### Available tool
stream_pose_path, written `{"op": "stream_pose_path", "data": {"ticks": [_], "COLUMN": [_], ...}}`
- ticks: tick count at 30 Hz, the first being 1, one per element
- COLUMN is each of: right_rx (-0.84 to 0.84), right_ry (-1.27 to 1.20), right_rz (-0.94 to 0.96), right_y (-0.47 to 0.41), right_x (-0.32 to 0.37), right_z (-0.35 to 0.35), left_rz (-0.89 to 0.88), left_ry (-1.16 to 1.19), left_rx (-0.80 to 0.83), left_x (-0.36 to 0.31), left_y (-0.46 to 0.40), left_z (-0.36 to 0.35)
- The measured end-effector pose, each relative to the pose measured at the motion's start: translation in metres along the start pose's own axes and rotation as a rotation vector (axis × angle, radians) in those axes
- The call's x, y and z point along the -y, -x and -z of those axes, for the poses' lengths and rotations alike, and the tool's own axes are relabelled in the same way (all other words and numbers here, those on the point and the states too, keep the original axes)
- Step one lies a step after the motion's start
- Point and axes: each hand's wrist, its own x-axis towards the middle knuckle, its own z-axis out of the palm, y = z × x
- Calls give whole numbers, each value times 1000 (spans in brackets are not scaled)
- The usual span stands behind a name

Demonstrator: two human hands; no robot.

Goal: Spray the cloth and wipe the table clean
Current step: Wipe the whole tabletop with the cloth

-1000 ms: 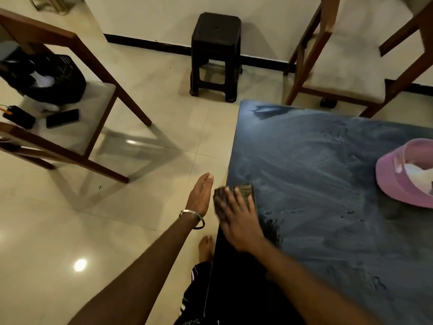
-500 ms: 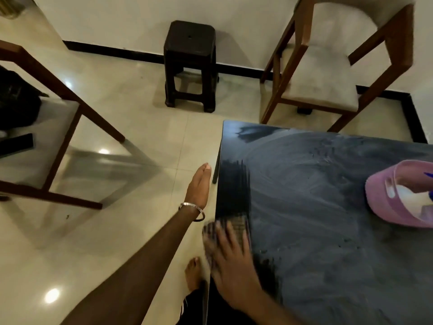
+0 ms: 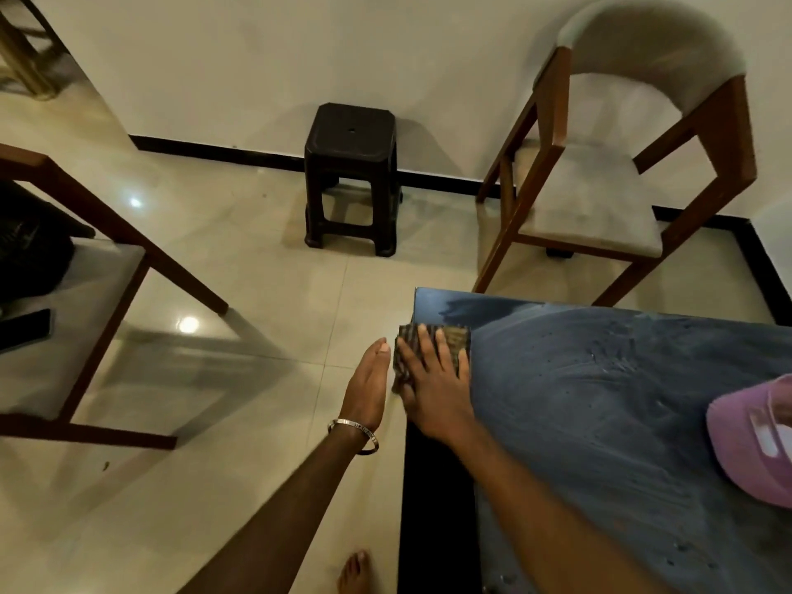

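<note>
A dark, smeared table [image 3: 600, 422] fills the lower right. My right hand [image 3: 433, 388] presses flat on a folded checked cloth [image 3: 452, 338] near the table's far left corner, at the left edge. A wiped dark strip runs along that edge toward me. My left hand [image 3: 368, 388], wearing a metal bangle, hovers flat and empty just off the table's left edge, beside the cloth. No spray bottle is visible.
A pink plastic tub [image 3: 750, 439] sits on the table at the right. A dark plastic stool [image 3: 351, 177] stands by the wall. A wooden chair [image 3: 600, 186] is beyond the table, another [image 3: 85, 293] at left holds a bag and phone. My bare foot [image 3: 353, 572] is below.
My right hand has pushed the cloth away from me along the left edge to the far corner, leaving a wiped strip. The left hand stays beside the edge.
</note>
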Motion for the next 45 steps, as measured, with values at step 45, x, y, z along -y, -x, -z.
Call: {"op": "stream_pose_path", "data": {"ticks": [45], "right_rx": [-13], "right_ry": [-136], "right_rz": [-669], "right_y": [97], "right_x": [-159], "right_z": [29], "left_rz": [-95], "left_ry": [-171], "left_rx": [82], "left_x": [-28], "left_y": [29], "left_z": [-37]}}
